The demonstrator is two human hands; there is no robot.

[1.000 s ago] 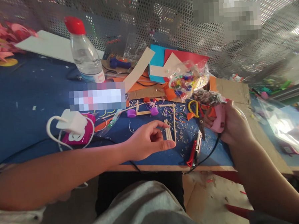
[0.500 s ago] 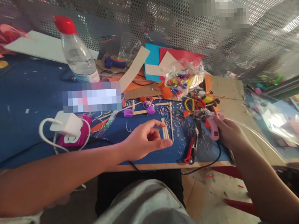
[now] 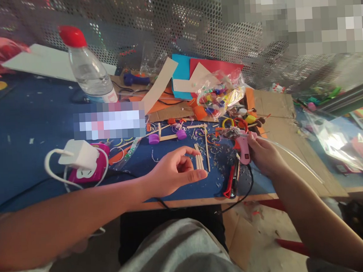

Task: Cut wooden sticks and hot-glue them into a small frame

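My left hand [image 3: 174, 173] pinches a small bundle of thin wooden sticks [image 3: 198, 160] between thumb and forefinger, holding them upright just above the blue table [image 3: 31, 119], near its front edge. My right hand [image 3: 263, 156] is closed around the pink glue gun [image 3: 244, 149], whose messy, glue-caked nozzle points left toward the sticks but sits apart from them; its black cord [image 3: 247, 185] loops down off the table edge. As I judge it, the sticks are gathered and lined up but not yet glued, since the nozzle has not met them, so the joining is what remains. A longer single stick [image 3: 206, 145] lies just beside the bundle on the table, and farther back a small stick frame with purple caps [image 3: 166, 136] lies flat, seemingly a piece already assembled. Below the gun rests a red utility knife [image 3: 231, 184] among wood shavings. Behind are yellow-handled pliers [image 3: 229, 123], a bag of coloured beads [image 3: 220, 95], coloured card sheets [image 3: 202, 68], a water bottle [image 3: 86, 68], and at left a white charger on a pink socket [image 3: 82, 159].
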